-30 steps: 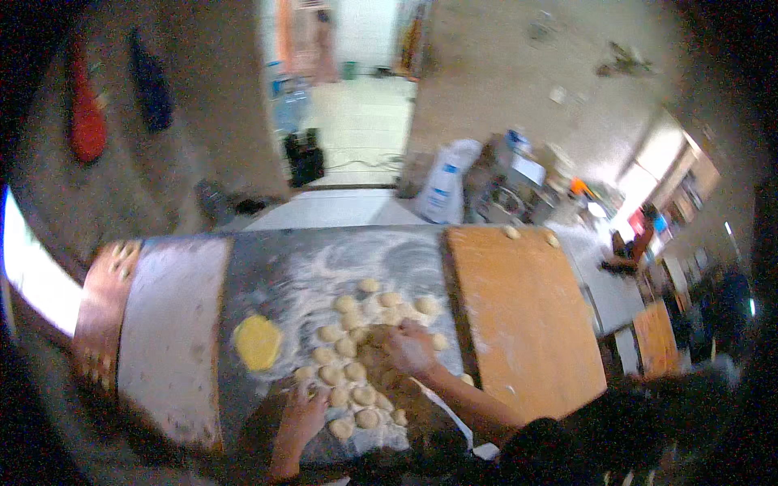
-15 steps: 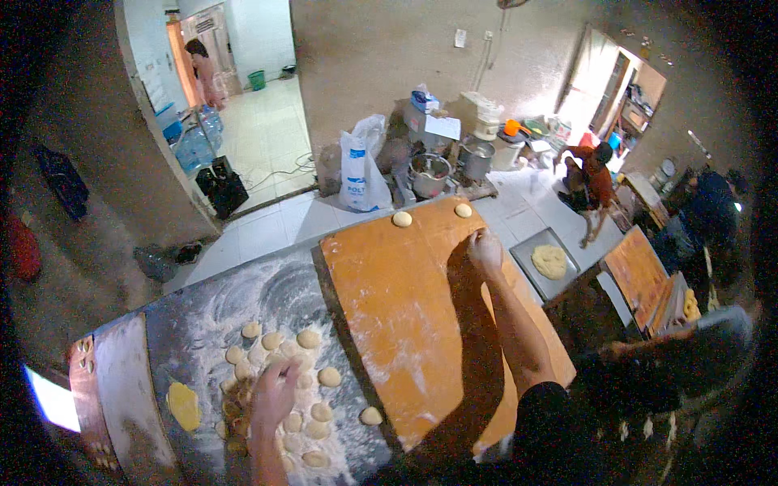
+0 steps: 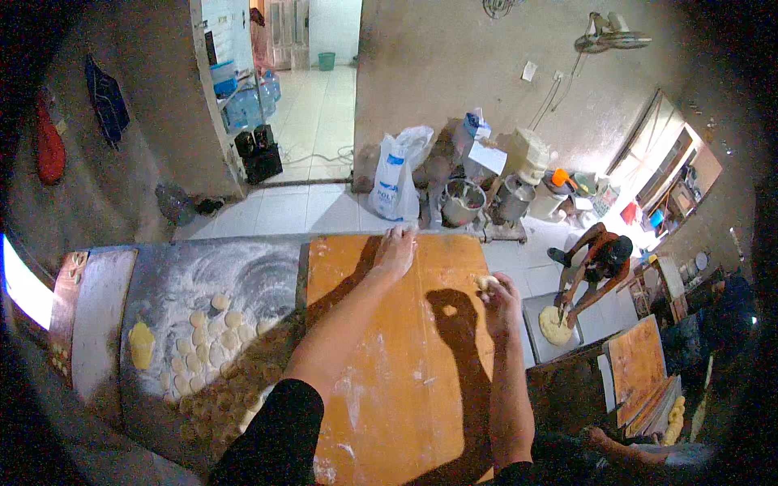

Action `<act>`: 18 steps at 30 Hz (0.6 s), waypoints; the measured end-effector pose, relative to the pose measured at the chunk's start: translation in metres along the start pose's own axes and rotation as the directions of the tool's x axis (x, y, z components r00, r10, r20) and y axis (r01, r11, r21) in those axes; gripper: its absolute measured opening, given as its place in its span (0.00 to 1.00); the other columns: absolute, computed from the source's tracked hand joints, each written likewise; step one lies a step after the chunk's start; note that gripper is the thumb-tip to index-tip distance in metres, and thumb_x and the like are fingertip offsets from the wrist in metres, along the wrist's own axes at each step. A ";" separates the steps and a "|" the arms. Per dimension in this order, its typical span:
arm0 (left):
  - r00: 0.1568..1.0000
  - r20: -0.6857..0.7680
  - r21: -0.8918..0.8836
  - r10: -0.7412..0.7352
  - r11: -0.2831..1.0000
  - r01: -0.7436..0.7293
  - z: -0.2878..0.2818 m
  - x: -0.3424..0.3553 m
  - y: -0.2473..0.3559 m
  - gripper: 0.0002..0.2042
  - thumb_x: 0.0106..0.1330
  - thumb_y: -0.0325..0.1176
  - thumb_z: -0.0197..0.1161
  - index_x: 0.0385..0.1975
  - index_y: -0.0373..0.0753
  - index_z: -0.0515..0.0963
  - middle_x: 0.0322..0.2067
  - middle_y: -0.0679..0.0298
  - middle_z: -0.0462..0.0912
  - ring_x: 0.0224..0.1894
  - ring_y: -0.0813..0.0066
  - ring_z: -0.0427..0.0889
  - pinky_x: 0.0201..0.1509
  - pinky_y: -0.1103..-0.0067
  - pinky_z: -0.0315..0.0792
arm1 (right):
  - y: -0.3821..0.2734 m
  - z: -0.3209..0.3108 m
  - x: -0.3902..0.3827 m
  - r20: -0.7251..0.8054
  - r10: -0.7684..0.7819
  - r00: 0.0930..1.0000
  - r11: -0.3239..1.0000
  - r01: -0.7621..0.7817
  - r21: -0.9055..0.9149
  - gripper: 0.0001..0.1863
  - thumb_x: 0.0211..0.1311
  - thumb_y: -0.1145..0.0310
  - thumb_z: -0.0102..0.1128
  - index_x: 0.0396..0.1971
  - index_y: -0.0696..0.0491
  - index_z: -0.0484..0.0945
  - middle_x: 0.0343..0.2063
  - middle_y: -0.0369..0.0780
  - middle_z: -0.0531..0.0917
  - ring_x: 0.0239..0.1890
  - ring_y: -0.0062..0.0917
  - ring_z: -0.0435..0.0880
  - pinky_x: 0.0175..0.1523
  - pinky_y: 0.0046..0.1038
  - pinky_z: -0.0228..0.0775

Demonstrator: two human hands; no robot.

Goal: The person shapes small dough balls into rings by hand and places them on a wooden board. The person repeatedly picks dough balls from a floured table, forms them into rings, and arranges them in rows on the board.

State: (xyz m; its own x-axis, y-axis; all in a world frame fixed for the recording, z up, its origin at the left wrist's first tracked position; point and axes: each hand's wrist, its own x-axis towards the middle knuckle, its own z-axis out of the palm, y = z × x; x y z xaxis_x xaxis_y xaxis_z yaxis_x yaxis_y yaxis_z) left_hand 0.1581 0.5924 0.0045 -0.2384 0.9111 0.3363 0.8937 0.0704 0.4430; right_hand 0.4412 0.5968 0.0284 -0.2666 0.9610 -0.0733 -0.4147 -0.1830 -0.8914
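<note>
My left hand [image 3: 395,253] is at the far edge of a flour-dusted orange board [image 3: 381,356], fingers curled down; whatever is under them is hidden. Over the board's right side, my right hand [image 3: 501,309] is closed, pinching a small pale dough ball [image 3: 486,282] at its fingertips. To the left, many round dough balls [image 3: 198,336] lie in rows on a floured dark tabletop [image 3: 243,259], partly in the shadow of my left arm. A yellow flat piece [image 3: 142,346], perhaps a dough scraper, lies beside them.
Beyond the board's right edge, a co-worker [image 3: 604,259] bends over a dough mass [image 3: 555,326] on a metal tray [image 3: 531,312]. A white plastic sack [image 3: 395,186] and metal pots [image 3: 463,201] stand on the far floor. Another wooden board [image 3: 636,364] is at the right.
My left hand has moved from the dough balls to the board's far edge. My right hand has drawn back, now holding a dough ball. The co-worker has reached the tray; the view has turned.
</note>
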 end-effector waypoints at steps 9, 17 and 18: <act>0.970 0.028 -0.746 -0.243 0.641 0.182 -0.139 -0.176 -0.028 0.15 0.65 0.45 0.68 0.37 0.39 0.78 0.32 0.64 0.83 0.36 0.76 0.81 0.44 0.72 0.76 | 0.010 0.069 -0.126 0.284 0.254 0.925 0.944 -0.173 -0.279 0.07 0.63 0.78 0.62 0.40 0.55 0.78 0.37 0.39 0.83 0.41 0.25 0.83 0.49 0.26 0.75; 0.711 0.101 -0.344 -0.696 0.646 0.681 -0.350 -0.526 -0.114 0.12 0.62 0.32 0.71 0.41 0.34 0.79 0.36 0.60 0.81 0.42 0.71 0.83 0.48 0.74 0.77 | 0.117 0.273 -0.191 0.642 0.301 0.705 0.686 0.308 -0.659 0.08 0.61 0.72 0.65 0.39 0.57 0.81 0.30 0.39 0.86 0.34 0.25 0.85 0.44 0.29 0.76; 0.692 0.075 -0.338 -0.719 0.634 0.695 -0.366 -0.547 -0.126 0.12 0.62 0.31 0.71 0.41 0.35 0.79 0.37 0.60 0.81 0.41 0.70 0.83 0.47 0.73 0.77 | 0.138 0.295 -0.195 0.668 0.293 0.684 0.641 0.378 -0.668 0.09 0.60 0.71 0.65 0.39 0.57 0.81 0.31 0.40 0.86 0.34 0.26 0.85 0.44 0.29 0.76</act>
State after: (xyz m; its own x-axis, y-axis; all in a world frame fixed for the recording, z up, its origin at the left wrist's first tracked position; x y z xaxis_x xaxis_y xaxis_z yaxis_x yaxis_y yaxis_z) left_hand 0.0365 -0.0634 0.0692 -0.7787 0.6097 -0.1477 0.2726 0.5409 0.7956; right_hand 0.1792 0.3225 0.0517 -0.8849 0.4657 -0.0127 0.2150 0.3841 -0.8979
